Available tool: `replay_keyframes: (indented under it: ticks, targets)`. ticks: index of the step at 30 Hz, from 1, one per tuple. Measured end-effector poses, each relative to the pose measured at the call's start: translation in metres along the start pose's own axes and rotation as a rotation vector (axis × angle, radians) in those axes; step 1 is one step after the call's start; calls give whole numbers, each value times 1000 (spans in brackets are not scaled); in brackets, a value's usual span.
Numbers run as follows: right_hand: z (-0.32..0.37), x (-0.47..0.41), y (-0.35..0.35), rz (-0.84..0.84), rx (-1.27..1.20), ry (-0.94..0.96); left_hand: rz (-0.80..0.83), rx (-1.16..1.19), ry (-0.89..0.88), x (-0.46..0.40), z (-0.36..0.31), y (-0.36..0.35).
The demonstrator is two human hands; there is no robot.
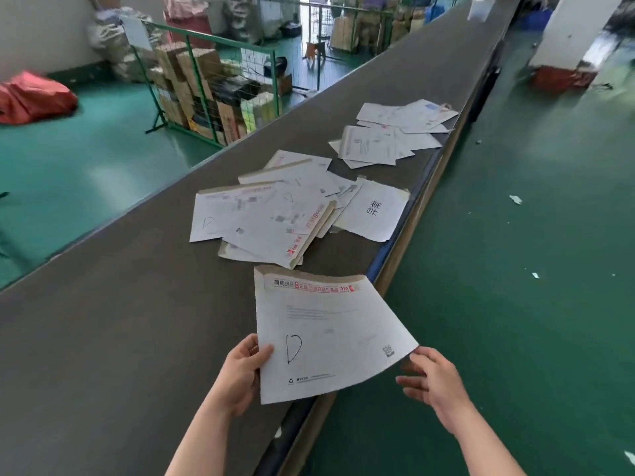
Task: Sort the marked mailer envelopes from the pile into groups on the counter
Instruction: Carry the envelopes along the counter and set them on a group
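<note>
The left hand (242, 367) grips a white mailer envelope (326, 338) at its lower left edge, thumb laid across the front and the fingers curled behind it. The right hand (431, 376) sits at the envelope's lower right corner with its fingers loosely spread and relaxed; the fingertips are at or just beside the corner, and whether they actually touch the paper cannot be told. The envelope is held above the near edge of the long dark desk (103, 321), bowed slightly, with a red printed band along its top and a handwritten "D" near its lower left. Just beyond it on the desk lies a loose pile of mailer envelopes (268, 214), overlapping one another at angles; one at the pile's left shows another handwritten "D". Touching the right side of that pile, near the desk's right edge, is a white envelope with dark handwritten characters (374, 211). Further along the desk, apart from the pile, lies a second group of envelopes (391, 132), also overlapping. To the right of the desk is a green floor (515, 269) with a few scraps of paper on it. To the left, past the desk, a green wire cage (206, 80) holds stacked cardboard boxes, and a red sack (31, 97) lies on the floor near the wall.
</note>
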State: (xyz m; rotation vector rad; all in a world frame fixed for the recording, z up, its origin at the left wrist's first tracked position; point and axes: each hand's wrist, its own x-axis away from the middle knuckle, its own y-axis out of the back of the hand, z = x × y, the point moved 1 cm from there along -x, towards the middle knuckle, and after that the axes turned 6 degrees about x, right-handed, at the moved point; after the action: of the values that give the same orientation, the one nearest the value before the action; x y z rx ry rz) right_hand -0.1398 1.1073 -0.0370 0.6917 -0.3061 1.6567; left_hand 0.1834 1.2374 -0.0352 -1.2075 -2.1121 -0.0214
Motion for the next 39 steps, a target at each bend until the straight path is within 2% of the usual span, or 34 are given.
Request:
replay_keyframes:
  ticks: [4, 8, 12, 16, 20, 25, 28, 31, 33, 35, 39]
  targets:
    - [34, -65, 8, -32, 40, 65, 32, -105, 14, -59, -16, -44]
    - [76, -147, 33, -37, 58, 132, -60, -117, -46, -124, -33, -97]
    - [132, -223, 72, 57, 59, 142, -269, -66, -129, -183, -56, -150]
    - [217, -296, 92, 188, 142, 232, -458, -74, -213, -232, -91, -205]
    - [291, -341, 70, 233, 183, 344, -624, -66, -289, -249, -128, -234]
    - [387, -386, 13, 370, 246, 489, -916, -101, -359, -286, -172, -236]
    - [426, -410, -25, 382, 265, 543, -1034, -21, -381, -305, -190, -236]
    - [445, -435, -56, 447, 281, 483, -1154, 22, -355, -321, -195, -238]
    - [454, -452, -64, 460, 382, 388, -1215, -16, -284, -334, -196, -243]
    - [453, -465, -57, 469, 424, 305, -1246, -145, -209, -345, -195, -254]
    - [451, -514, -14, 502, 455, 204, -1194, -366, -197, -394, -202, -313]
